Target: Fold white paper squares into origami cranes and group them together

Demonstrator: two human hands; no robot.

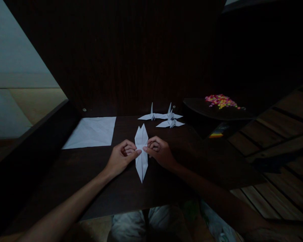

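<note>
A long folded piece of white origami paper (pixel 141 164) is held upright in the middle, just above or on the dark desk. Its lower end narrows to one point, while two points show at the top. My left hand (pixel 122 154) pinches its left edge, the thumb lying across the front. On the other edge, my right hand (pixel 161 152) grips it the same way, thumb pressed near the centre and fingers curled behind. Beyond the hands stand several finished white paper cranes (pixel 172 123), close together near the back panel.
A flat white sheet of paper (pixel 92 131) lies at the left of the dark desk (pixel 91 188). On a rounded shelf (pixel 199 107) at the right rests a heap of small colourful pieces (pixel 221 101). A tall dark panel (pixel 131 60) closes off the back.
</note>
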